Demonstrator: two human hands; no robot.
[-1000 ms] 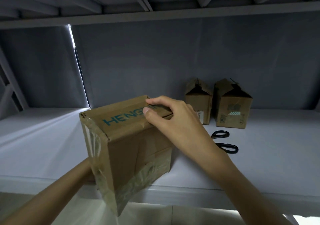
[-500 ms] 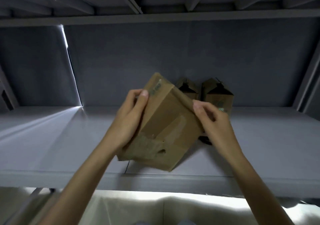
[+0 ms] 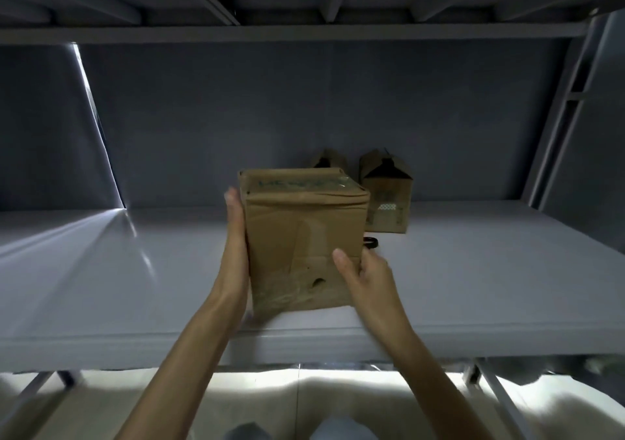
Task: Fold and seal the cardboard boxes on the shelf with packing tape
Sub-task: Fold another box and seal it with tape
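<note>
A closed brown cardboard box (image 3: 301,236) stands upright on the grey shelf (image 3: 135,287), near its front edge. Clear packing tape covers its top and lower front. My left hand (image 3: 236,236) lies flat against the box's left side with straight fingers. My right hand (image 3: 363,275) holds the lower right corner, thumb on the front face and fingers round the right side. Two more cardboard boxes with raised flaps stand at the back: one (image 3: 387,196) to the right, the other (image 3: 326,160) mostly hidden behind the held box.
A black scissors handle (image 3: 371,242) peeks out just right of the box. A shelf post (image 3: 564,118) rises at the right. An upper shelf (image 3: 304,33) runs overhead. A bright slit (image 3: 98,125) shows at the back left.
The box, tilted in the air between both hands half a second ago, now stands upright on the shelf. My left hand moved to its left side, my right hand down to its lower right corner.
</note>
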